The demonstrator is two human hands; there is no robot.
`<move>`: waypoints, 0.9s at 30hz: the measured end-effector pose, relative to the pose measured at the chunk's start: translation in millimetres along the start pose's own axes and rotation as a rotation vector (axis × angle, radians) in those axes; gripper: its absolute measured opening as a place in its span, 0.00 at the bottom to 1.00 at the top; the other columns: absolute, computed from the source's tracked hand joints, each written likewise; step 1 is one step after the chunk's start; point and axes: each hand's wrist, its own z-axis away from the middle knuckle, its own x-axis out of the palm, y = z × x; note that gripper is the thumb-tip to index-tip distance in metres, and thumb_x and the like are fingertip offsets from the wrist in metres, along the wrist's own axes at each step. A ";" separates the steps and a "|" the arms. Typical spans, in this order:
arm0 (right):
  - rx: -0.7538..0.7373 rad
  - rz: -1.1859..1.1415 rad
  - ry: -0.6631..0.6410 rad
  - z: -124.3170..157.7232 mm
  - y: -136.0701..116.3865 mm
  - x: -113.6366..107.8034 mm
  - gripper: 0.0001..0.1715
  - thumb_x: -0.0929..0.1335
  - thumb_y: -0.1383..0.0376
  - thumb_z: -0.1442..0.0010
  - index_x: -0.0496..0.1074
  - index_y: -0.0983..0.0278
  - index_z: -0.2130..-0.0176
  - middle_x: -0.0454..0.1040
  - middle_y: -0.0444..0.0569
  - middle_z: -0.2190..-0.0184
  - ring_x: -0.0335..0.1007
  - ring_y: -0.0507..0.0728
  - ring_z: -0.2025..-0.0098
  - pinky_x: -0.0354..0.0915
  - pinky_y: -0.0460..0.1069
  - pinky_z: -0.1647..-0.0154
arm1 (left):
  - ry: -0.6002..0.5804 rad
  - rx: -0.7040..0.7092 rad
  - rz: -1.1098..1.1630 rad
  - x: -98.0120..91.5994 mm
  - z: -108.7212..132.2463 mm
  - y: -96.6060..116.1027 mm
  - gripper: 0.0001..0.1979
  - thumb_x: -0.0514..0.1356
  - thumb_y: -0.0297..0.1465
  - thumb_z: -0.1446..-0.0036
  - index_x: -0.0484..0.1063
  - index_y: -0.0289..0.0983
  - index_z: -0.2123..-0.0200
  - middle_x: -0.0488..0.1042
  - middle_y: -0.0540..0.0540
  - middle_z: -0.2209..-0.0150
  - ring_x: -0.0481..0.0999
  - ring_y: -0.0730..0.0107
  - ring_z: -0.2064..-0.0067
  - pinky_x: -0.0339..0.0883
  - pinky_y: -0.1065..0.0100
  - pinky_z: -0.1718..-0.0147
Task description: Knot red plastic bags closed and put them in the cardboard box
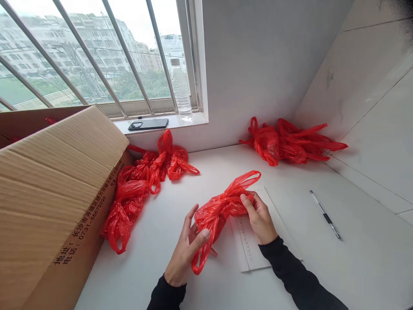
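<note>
Between my two hands is a red plastic bag, knotted in the middle, with its handle loops sticking out at both ends. My left hand cups its left end, thumb on top and fingers underneath. At the right end, my right hand pinches the bag between thumb and fingers. What the bag contains is hidden. Under it, partly covered by the bag and my right hand, lies a white sheet of paper with a column of small handwritten marks.
A large open cardboard box stands at left, with several knotted red bags beside it. More red bags lie by the back wall. A pen rests at right. The windowsill holds a phone and a water bottle.
</note>
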 end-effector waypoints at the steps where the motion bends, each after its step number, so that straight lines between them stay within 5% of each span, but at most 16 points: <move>1: -0.015 0.062 0.003 -0.9 -0.4 -1.1 0.17 0.67 0.50 0.39 0.71 0.60 0.59 0.76 0.47 0.65 0.71 0.58 0.64 0.69 0.52 0.59 | 0.019 0.033 -0.064 -1.3 -0.6 -1.6 0.45 0.65 0.39 0.47 0.44 0.48 0.32 0.67 0.36 0.42 0.76 0.63 0.64 0.75 0.61 0.69; 8: 0.006 0.218 0.180 -11.5 7.4 -11.3 0.31 0.70 0.46 0.44 0.65 0.60 0.48 0.71 0.49 0.57 0.68 0.59 0.57 0.67 0.52 0.59 | 0.064 0.223 -0.404 -9.2 -4.2 -14.9 0.34 0.53 0.28 0.41 0.50 0.46 0.32 0.70 0.41 0.42 0.75 0.67 0.62 0.71 0.68 0.70; 11: 0.003 0.209 0.137 -14.3 8.6 -15.3 0.25 0.68 0.46 0.42 0.70 0.61 0.55 0.71 0.46 0.64 0.68 0.57 0.63 0.65 0.52 0.60 | 0.075 0.312 -0.584 -14.3 -4.8 -16.9 0.30 0.51 0.31 0.37 0.52 0.47 0.33 0.69 0.42 0.40 0.75 0.69 0.63 0.72 0.68 0.68; 15: -0.136 0.202 0.116 -10.7 0.5 -14.8 0.17 0.67 0.50 0.39 0.70 0.61 0.65 0.69 0.43 0.69 0.65 0.55 0.66 0.63 0.51 0.60 | 0.221 0.460 -0.836 -26.3 -6.5 -15.5 0.28 0.51 0.36 0.35 0.53 0.48 0.33 0.69 0.43 0.40 0.75 0.62 0.50 0.71 0.61 0.53; 18: -0.178 0.183 0.095 -5.5 -7.3 -12.0 0.14 0.65 0.52 0.36 0.69 0.60 0.65 0.68 0.42 0.71 0.66 0.55 0.67 0.63 0.51 0.60 | 0.387 0.469 -0.956 -35.0 -5.6 -11.8 0.25 0.55 0.42 0.37 0.64 0.46 0.38 0.78 0.45 0.52 0.77 0.65 0.64 0.72 0.64 0.62; 21: -0.150 0.166 0.066 -2.3 -11.7 -9.9 0.13 0.63 0.53 0.34 0.67 0.59 0.64 0.67 0.41 0.72 0.66 0.54 0.71 0.63 0.51 0.64 | 0.450 0.438 -0.969 -39.6 -2.0 -7.3 0.17 0.57 0.45 0.40 0.77 0.43 0.55 0.80 0.49 0.66 0.73 0.69 0.74 0.68 0.68 0.70; 24: -0.135 0.119 0.049 -1.4 -14.7 -8.3 0.13 0.63 0.53 0.34 0.67 0.59 0.64 0.69 0.41 0.71 0.64 0.52 0.74 0.63 0.50 0.67 | 0.516 0.465 -0.967 -42.7 3.1 -1.4 0.14 0.58 0.44 0.40 0.78 0.42 0.62 0.76 0.52 0.76 0.69 0.71 0.78 0.65 0.70 0.73; 27: -0.156 0.065 0.017 0.7 -19.3 -6.4 0.12 0.62 0.55 0.33 0.67 0.59 0.64 0.74 0.43 0.68 0.64 0.52 0.73 0.64 0.51 0.64 | 0.655 0.498 -1.001 -44.1 9.4 7.3 0.13 0.58 0.43 0.40 0.77 0.43 0.62 0.76 0.53 0.74 0.69 0.71 0.77 0.65 0.70 0.71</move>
